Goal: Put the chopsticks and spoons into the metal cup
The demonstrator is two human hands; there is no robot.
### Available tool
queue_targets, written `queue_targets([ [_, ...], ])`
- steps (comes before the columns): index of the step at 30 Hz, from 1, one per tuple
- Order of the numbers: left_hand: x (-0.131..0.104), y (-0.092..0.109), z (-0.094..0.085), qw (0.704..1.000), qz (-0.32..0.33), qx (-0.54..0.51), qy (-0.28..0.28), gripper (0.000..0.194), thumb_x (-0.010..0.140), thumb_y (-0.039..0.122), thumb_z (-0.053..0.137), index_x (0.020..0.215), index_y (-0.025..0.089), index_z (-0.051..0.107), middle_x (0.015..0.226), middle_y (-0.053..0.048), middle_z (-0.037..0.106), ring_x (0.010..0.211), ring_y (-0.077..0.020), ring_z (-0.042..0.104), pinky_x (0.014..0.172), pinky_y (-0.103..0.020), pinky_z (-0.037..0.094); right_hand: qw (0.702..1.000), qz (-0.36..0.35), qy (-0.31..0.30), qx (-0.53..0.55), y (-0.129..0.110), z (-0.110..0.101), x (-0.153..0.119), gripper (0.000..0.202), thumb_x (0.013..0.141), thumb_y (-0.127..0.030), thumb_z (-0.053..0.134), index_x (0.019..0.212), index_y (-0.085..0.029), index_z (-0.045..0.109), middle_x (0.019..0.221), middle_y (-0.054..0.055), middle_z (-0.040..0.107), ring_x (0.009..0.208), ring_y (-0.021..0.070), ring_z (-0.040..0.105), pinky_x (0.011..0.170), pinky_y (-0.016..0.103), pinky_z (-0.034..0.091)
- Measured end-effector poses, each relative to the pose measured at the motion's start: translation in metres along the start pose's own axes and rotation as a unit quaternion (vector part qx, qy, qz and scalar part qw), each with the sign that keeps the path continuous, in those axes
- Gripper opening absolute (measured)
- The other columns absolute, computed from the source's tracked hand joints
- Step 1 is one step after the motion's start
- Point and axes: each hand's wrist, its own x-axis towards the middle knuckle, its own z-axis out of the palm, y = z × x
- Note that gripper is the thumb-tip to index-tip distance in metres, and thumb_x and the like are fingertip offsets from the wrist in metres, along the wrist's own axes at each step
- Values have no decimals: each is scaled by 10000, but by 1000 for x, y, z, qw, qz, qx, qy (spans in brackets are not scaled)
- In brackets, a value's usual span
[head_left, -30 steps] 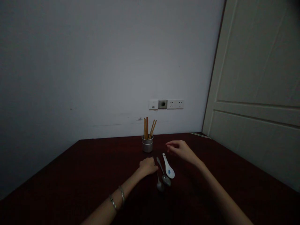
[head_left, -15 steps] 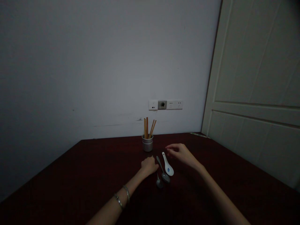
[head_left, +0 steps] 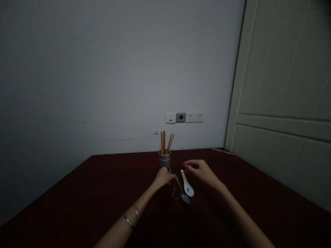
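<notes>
A small metal spoon [head_left: 175,195] is in the closed fingers of my left hand [head_left: 163,176], its handle rising past the thumb side and its bowl blurred. That hand is just in front of a grey metal cup [head_left: 164,160] with several wooden chopsticks [head_left: 163,143] standing in it. A larger metal spoon [head_left: 185,198] lies to the right, its handle tip close by my left thumb. Beside it lies a white ceramic spoon [head_left: 188,188] with a blue mark in its bowl. My right hand [head_left: 200,168] hovers right of the ceramic spoon's handle, fingers loosely curved and apart from the thumb, holding nothing visible.
The dark red table [head_left: 116,193] meets a pale wall [head_left: 116,75] at its back edge. Wall sockets [head_left: 184,117] sit above the cup. A pale panelled door [head_left: 281,103] stands along the right side, and a thin strip [head_left: 222,151] lies at the back right corner.
My left hand has moved slightly toward the cup, and the small spoon has shifted with it, its handle now showing above the hand. My right hand has barely moved. The view has shifted a little.
</notes>
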Motion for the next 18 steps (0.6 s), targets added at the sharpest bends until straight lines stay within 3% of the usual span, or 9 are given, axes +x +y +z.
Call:
queue_targets([
  [4,6,16,-35,991,-1,-133,-15,318,723,238,474,419,150,446,342,29,415,285,-56,340,324,-183,269,998,-43,38,6,-1,8,9,239,759,-293,537,900,-166,682,864,66,699,799,197,637,715,298,481],
  [9,10,29,-65,969,16,-245,-7,358,748,298,488,427,145,443,324,42,383,272,-40,298,304,-178,220,988,-134,66,25,-16,27,20,215,762,-260,558,934,-196,671,922,58,683,845,178,622,773,304,473],
  [14,8,31,-73,939,27,-344,1,346,747,301,519,450,140,446,350,51,386,279,-27,281,315,-180,203,978,-201,49,29,-32,44,24,221,764,-237,571,965,-231,662,912,46,640,849,164,590,759,289,467],
  [18,7,30,-69,920,-11,-392,15,354,750,309,524,451,140,437,340,58,369,282,-21,272,323,-177,194,974,-207,83,33,-30,58,27,211,775,-249,558,961,-243,658,887,49,609,818,168,576,734,291,471],
])
